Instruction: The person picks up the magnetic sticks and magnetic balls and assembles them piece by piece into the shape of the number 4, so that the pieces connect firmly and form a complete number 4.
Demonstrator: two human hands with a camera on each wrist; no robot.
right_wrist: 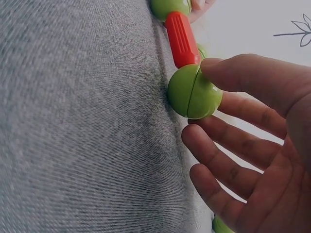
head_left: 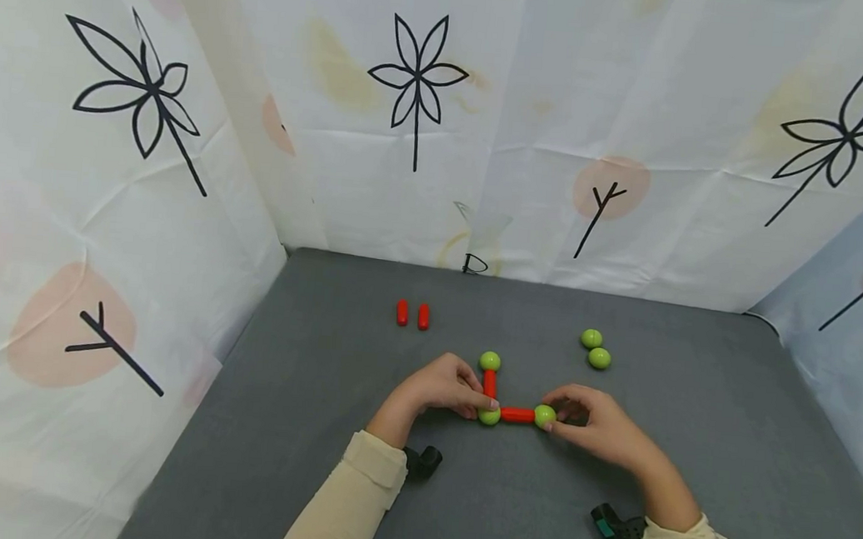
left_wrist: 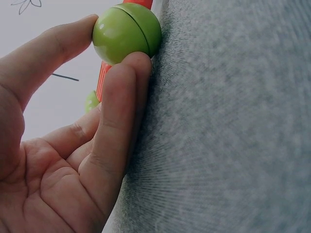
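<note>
An L-shaped piece made of green balls and red rods lies on the grey table in the head view. My left hand (head_left: 447, 386) pinches its corner ball (head_left: 490, 417) between thumb and fingertips; the same green ball (left_wrist: 119, 34) fills the top of the left wrist view. From that corner one red rod (head_left: 489, 382) runs away from me to a far green ball (head_left: 489, 360). Another red rod (head_left: 517, 415) leads right to an end ball (head_left: 544, 416). My right hand (head_left: 595, 420) pinches this end ball, its lower fingers spread in the right wrist view.
Two loose red rods (head_left: 402, 312) lie side by side at the back left of the grey table (head_left: 304, 377). A pair of green balls (head_left: 600, 359) sits at the back right. Printed white cloth (head_left: 534, 85) stands behind the table and along both sides.
</note>
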